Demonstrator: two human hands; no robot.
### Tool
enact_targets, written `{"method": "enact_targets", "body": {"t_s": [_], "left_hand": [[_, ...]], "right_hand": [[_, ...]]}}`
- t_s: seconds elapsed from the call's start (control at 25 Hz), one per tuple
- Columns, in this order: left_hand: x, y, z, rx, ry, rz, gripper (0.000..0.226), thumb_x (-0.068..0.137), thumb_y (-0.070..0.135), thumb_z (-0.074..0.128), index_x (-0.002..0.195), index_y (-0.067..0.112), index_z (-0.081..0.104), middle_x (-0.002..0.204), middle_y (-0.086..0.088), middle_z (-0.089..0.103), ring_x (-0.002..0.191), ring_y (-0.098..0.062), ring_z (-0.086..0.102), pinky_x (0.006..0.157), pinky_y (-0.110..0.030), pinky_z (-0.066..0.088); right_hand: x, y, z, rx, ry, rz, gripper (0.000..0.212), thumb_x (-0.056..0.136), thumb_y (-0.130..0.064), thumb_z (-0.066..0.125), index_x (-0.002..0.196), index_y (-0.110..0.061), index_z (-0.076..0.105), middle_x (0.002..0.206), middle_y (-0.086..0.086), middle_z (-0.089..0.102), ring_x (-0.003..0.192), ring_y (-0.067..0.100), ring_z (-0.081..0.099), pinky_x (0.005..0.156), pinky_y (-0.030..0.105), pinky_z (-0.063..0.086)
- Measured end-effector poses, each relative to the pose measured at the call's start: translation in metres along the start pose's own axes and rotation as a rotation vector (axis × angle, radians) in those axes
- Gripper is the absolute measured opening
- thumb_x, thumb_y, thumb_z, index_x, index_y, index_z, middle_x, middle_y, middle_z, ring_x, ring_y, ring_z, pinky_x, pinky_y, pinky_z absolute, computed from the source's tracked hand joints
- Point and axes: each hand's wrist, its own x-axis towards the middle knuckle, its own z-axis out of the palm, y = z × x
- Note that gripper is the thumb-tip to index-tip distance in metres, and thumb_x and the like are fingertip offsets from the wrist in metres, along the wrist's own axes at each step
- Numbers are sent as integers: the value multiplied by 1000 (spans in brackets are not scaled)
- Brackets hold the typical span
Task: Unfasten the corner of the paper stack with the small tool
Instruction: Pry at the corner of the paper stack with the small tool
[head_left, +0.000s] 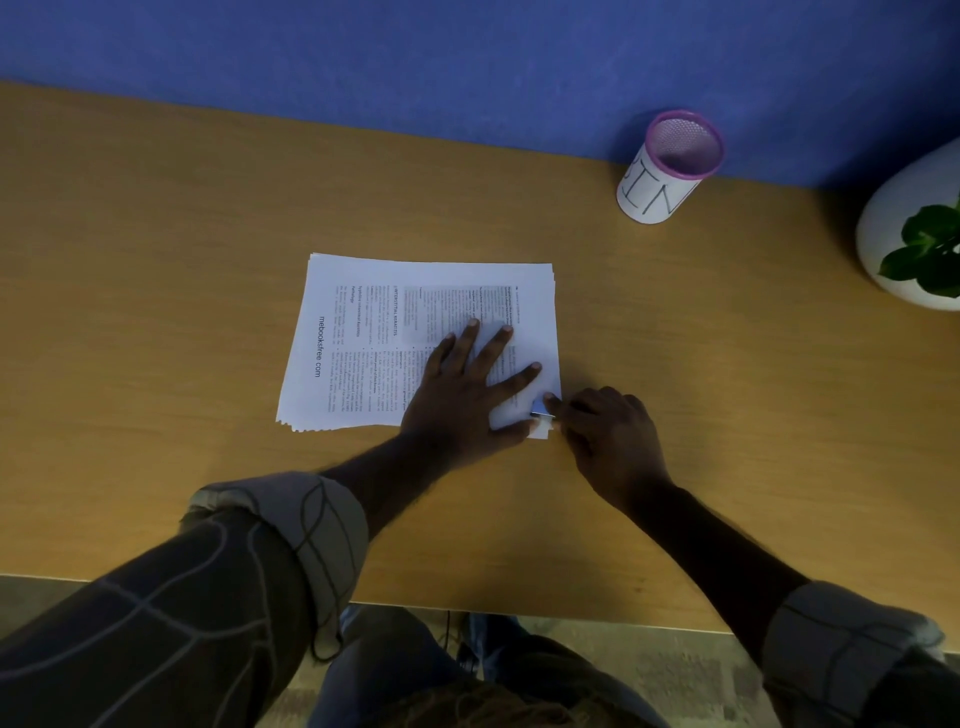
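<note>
A stack of printed paper (363, 332) lies on the wooden desk (156, 260), turned sideways to me. My left hand (462, 395) presses flat on the stack's near right part, fingers spread. My right hand (608, 436) sits at the stack's near right corner with its fingers closed around a small metallic tool (543, 413). The tool's tip rests on that corner, between my left thumb and my right fingertips. Most of the tool is hidden inside my right hand, and the fastener itself cannot be seen.
A mesh cup (667, 166) with a purple rim and a white paper label stands at the back right by the blue partition (467, 62). A white pot (904, 228) with a green plant sits at the far right edge. The desk's front edge runs just below my forearms.
</note>
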Motion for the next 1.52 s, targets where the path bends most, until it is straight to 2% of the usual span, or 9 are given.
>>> {"method": "enact_targets", "body": {"t_s": [0.36, 0.56, 0.64, 0.76, 0.88, 1.12, 1.28, 1.52], "left_hand": [[-1, 0, 1, 8, -29, 0, 72, 90, 75, 35, 154, 41, 32, 170, -7, 15, 156, -39, 9, 124, -59, 14], [-2, -2, 2, -7, -15, 2, 73, 89, 76, 37, 153, 42, 32, 170, -6, 15, 156, -39, 9, 123, -59, 15], [-2, -1, 3, -3, 0, 2, 72, 90, 76, 36, 153, 41, 32, 170, -6, 16, 156, -38, 10, 123, -59, 16], [-2, -1, 3, -5, -1, 12, 73, 90, 75, 38, 153, 40, 34, 169, -7, 17, 155, -39, 11, 123, -60, 17], [-1, -1, 1, -11, -8, 11, 72, 90, 75, 38, 153, 39, 35, 169, -7, 18, 155, -40, 12, 123, -60, 17], [0, 1, -1, -1, -23, 6, 73, 89, 75, 34, 153, 40, 36, 169, -8, 18, 155, -40, 12, 123, -59, 15], [0, -1, 1, -9, 4, 10, 72, 89, 75, 36, 152, 39, 37, 169, -8, 20, 154, -41, 15, 122, -59, 16], [1, -1, 2, -14, 0, 9, 73, 88, 75, 39, 151, 39, 38, 169, -8, 20, 154, -41, 14, 122, -60, 17]], "right_hand": [[7, -13, 4, -19, 35, -20, 33, 82, -11, 72, 115, -10, 68, 85, 9, 66, 74, 25, 61, 64, 32, 44], [10, -1, 0, 113, 41, 118, 30, 87, -12, 67, 117, -12, 67, 90, 7, 70, 79, 22, 64, 73, 38, 51], [9, 7, -2, 136, 46, 156, 29, 85, -11, 69, 115, -13, 69, 96, 6, 72, 85, 22, 65, 80, 38, 48], [4, 10, -4, 26, 5, 59, 29, 82, -12, 71, 111, -14, 68, 99, 5, 72, 91, 24, 66, 84, 40, 44], [5, 3, -5, -28, -9, -32, 28, 81, -12, 71, 109, -14, 69, 93, 7, 71, 87, 25, 65, 79, 38, 45], [6, -5, -8, -43, -40, -17, 31, 84, -10, 69, 115, -10, 68, 90, 12, 69, 85, 28, 64, 76, 42, 49], [8, -7, -4, 48, -35, 46, 29, 87, -10, 67, 115, -11, 68, 91, 10, 69, 84, 26, 63, 75, 40, 50], [12, -7, -3, -51, -39, -73, 32, 84, -11, 69, 116, -10, 67, 88, 9, 69, 82, 25, 63, 72, 39, 49]]}}
